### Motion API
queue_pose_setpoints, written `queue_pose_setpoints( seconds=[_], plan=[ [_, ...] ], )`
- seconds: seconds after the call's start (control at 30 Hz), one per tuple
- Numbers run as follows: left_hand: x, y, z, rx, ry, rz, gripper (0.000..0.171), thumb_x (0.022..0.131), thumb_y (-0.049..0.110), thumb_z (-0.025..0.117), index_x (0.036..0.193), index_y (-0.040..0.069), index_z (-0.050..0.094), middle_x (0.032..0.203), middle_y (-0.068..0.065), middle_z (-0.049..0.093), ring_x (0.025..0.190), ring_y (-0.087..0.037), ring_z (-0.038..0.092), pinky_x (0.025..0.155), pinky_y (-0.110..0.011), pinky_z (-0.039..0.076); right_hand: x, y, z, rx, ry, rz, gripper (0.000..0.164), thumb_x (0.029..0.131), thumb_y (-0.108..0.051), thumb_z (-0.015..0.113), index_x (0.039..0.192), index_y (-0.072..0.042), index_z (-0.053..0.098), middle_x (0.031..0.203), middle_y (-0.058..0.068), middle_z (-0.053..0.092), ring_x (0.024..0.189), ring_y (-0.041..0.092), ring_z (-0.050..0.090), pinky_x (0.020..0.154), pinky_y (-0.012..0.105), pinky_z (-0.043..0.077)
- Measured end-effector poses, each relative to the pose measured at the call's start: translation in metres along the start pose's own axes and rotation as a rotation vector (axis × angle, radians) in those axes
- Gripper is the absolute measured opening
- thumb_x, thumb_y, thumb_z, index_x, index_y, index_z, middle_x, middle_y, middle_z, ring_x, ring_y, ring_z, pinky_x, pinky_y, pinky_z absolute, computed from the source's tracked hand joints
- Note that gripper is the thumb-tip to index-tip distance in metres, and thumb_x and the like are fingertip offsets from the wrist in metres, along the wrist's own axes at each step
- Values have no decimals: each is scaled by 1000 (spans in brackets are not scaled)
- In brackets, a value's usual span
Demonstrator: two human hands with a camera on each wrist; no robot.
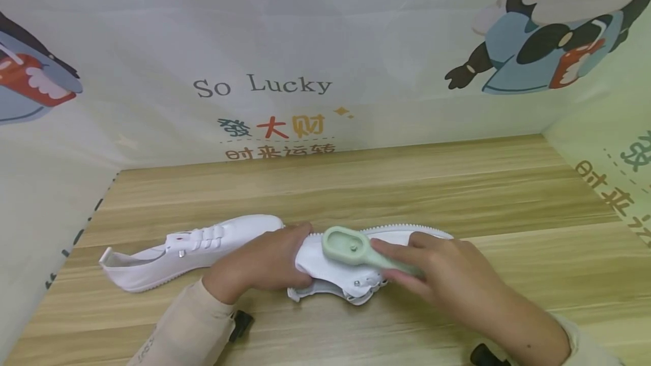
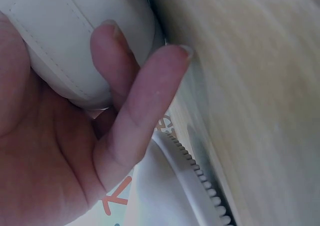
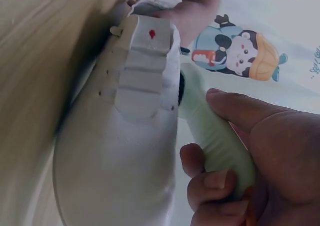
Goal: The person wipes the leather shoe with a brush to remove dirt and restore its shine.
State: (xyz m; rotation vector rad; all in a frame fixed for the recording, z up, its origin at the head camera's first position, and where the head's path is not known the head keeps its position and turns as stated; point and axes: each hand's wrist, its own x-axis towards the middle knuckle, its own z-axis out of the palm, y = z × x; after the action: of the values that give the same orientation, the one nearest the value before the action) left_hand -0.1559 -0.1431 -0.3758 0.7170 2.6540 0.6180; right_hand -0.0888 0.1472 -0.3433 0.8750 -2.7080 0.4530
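Observation:
In the head view, a white lace-up shoe (image 1: 315, 256) lies tipped on its side, its opening facing the person. My left hand (image 1: 269, 258) grips it by the heel; the left wrist view has two fingers (image 2: 155, 93) bent beside the heel (image 2: 65, 30). A pale green brush (image 1: 348, 246) is held by its handle in my right hand (image 1: 442, 267). Its head lies against the shoe's side, and dark bristles (image 3: 181, 88) show at the upper in the right wrist view. The toe is partly hidden behind the right hand.
A second white shoe (image 1: 239, 236) stands upright to the left, its toe behind the left hand. Under everything is a wood-grain table (image 1: 407, 191). Printed cloth walls (image 1: 386, 72) enclose its back and sides. Black straps (image 1: 241, 325) sit near the wrists.

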Motion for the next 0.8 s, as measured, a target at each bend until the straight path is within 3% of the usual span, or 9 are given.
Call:
queue_pose_setpoints(
  seconds=[0.37,0.67,0.8],
  plan=[
    [1,1,0,6,-3,-2,48,67,26,79,106,15,53,91,4,58,76,-15,55,69,-33,46,-2,9,-17,-72,-54,65,39,89,-39,73,128,-37,68,73,-10,56,53,0,35,48,20,30],
    [1,0,-1,3,-3,7,46,68,25,78,106,15,53,91,5,58,76,-14,55,69,-32,46,-4,16,-27,-80,-71,123,39,89,-39,74,127,-39,68,96,1,74,61,5,52,52,26,39],
    [2,-1,-1,-3,-5,0,46,68,26,78,105,16,53,91,5,58,76,-14,55,70,-33,47,-6,19,-33,-70,-91,150,37,90,-40,72,127,-38,68,110,5,75,77,16,68,56,33,47]
  ],
)
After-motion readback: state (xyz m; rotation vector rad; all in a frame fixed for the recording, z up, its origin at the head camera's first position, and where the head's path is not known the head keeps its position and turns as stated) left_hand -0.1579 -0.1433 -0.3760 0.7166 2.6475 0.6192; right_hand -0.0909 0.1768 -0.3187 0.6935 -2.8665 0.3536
